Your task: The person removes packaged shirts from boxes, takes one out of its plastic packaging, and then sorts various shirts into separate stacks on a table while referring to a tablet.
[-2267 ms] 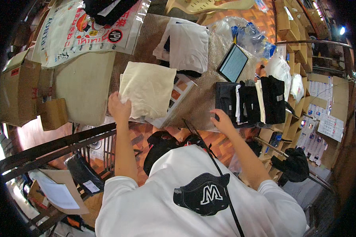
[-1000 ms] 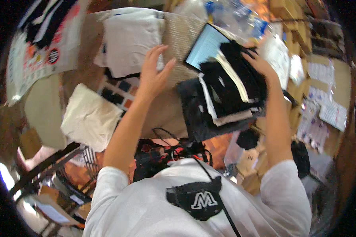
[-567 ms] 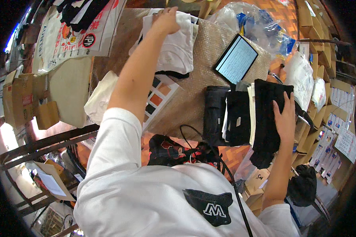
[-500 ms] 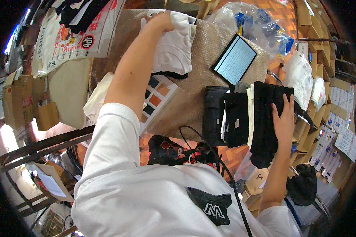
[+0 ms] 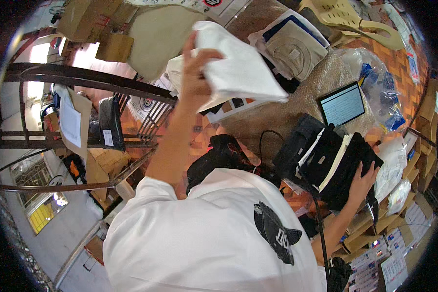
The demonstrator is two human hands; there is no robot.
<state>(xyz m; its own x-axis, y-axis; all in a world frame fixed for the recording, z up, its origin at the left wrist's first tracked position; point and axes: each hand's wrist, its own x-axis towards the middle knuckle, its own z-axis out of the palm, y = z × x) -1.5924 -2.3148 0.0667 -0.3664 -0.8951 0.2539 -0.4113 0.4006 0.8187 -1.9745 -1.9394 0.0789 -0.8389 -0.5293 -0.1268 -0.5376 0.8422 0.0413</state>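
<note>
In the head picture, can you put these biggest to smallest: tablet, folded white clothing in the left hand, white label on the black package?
1. Folded white clothing; nearness may make it look bigger.
2. Tablet
3. White label

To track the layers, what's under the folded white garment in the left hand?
Partly visible: the cream garment and the sheet of coloured squares; the white garment covers the rest.

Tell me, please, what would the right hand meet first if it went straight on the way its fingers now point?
The right hand would probably meet the black folded garment first, since it appears to lie against its edge; depth is unclear from this single view.
</note>
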